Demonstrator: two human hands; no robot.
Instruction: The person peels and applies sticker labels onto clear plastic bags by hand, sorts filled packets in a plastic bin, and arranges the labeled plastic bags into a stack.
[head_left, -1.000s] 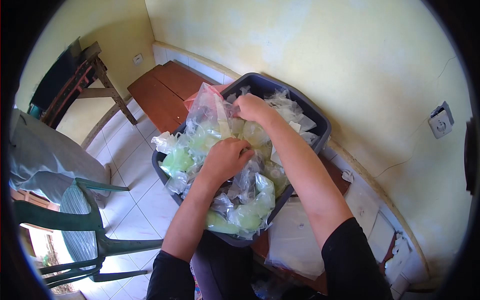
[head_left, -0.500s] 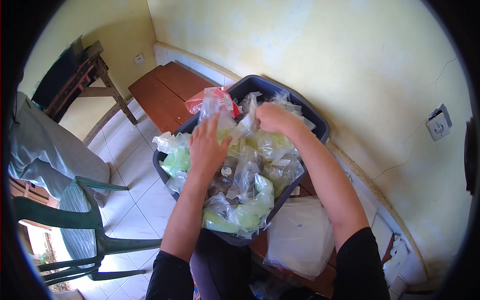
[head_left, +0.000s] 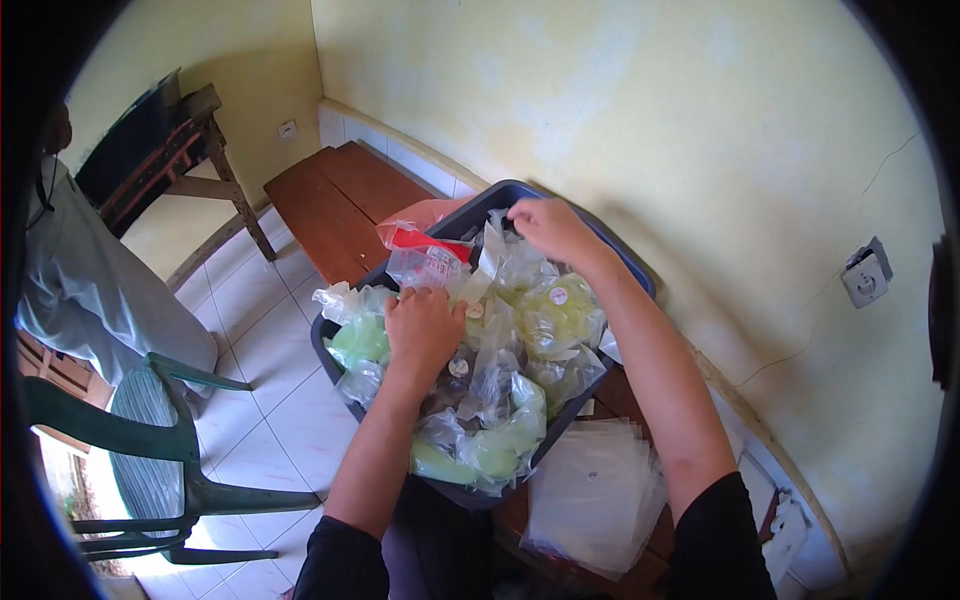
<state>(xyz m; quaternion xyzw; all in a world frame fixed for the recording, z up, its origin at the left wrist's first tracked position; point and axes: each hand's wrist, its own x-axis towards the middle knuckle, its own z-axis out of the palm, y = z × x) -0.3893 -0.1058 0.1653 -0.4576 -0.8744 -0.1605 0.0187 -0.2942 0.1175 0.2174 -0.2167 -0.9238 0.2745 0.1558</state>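
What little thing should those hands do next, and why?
Perhaps the left hand should tuck the red-printed bag further into the dark tub: that bag seems to lie across the rim, and the left hand is close to it, while the right hand is at the far end.

Bags (head_left: 555, 325): glossy plstc (v. crinkly); tub (head_left: 622, 255) matt plstc; bench (head_left: 335, 210) smooth wood

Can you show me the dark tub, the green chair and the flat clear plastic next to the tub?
Dark tub (head_left: 511, 189), head view: on its far rim.
Green chair (head_left: 147, 465), head view: on its ridged panel.
Flat clear plastic (head_left: 583, 500), head view: on its top sheet.
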